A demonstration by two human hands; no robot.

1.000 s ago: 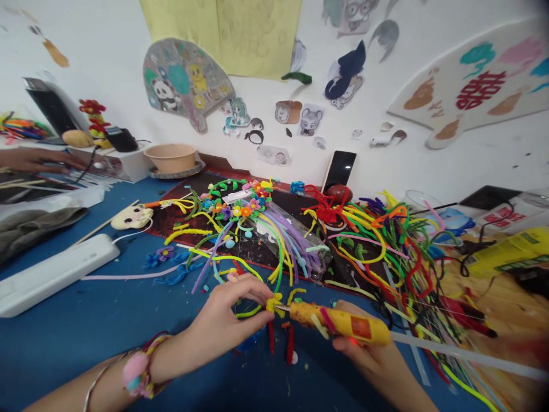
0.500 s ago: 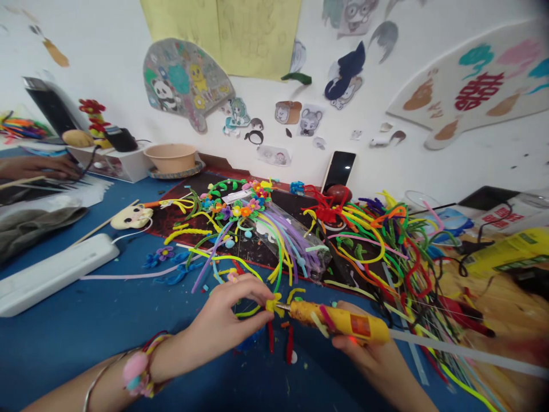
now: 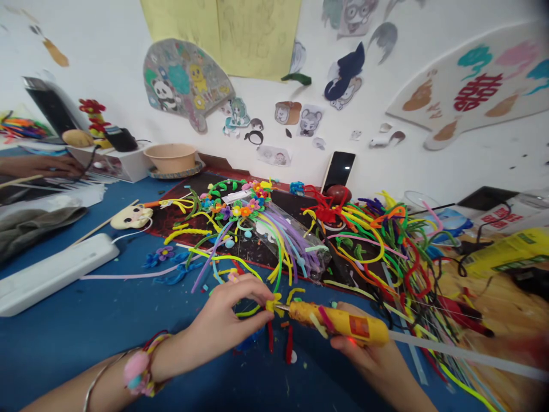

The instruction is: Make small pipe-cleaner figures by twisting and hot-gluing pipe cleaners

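Note:
Between the thumb and fingers of my left hand (image 3: 234,312) is a small yellow pipe-cleaner flower (image 3: 271,304). My right hand (image 3: 369,357) is wrapped round a yellow hot glue gun (image 3: 338,323), which points left. Its metal nozzle meets the flower, and a red light glows on its side near my fingers. A long whitish glue stick (image 3: 463,352) runs out of its back end. Just below the flower lie red pipe-cleaner pieces (image 3: 289,343) on the blue table (image 3: 171,309). Behind my hands is a wreath of colourful pipe-cleaner flowers (image 3: 240,206).
A tangle of pipe cleaners (image 3: 386,234) covers the right side. At left are a white power strip (image 3: 60,274) and a doll-face piece (image 3: 132,217). A beige bowl (image 3: 170,157) and a phone (image 3: 339,170) are by the wall. Another person's hand (image 3: 47,166) is at far left.
Almost nothing differs. The glue gun's nozzle stays against the yellow flower, and my right hand has shifted very slightly.

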